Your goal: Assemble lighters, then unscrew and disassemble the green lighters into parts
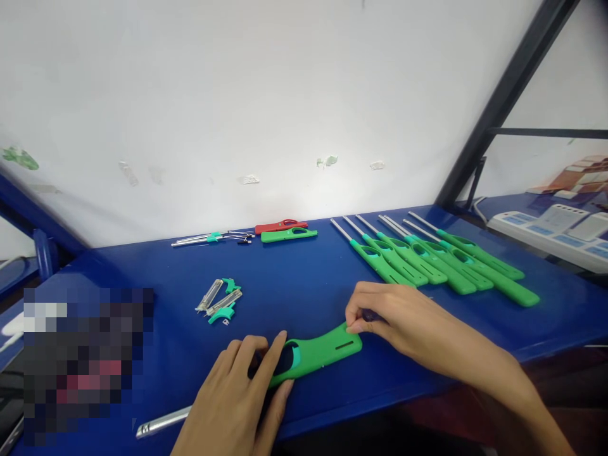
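A green long-necked lighter [323,352] lies near the front edge of the blue table, its metal tube [164,422] pointing to the lower left. My left hand [237,386] wraps round the lighter's front part, by the trigger opening; the palm hides the stretch between handle and tube. At the handle's other end, my right hand [384,313] pinches with thumb and forefinger on the rear tip. Loose parts lie beyond my left hand: clear fuel tanks [224,303] and teal triggers [222,313].
Several green lighters [427,259] lie side by side at the right. A red handle shell [280,227], a green handle shell [289,235] and thin metal tubes with wires [209,238] lie by the wall. White devices [551,231] stand far right; a blurred-out area covers the left.
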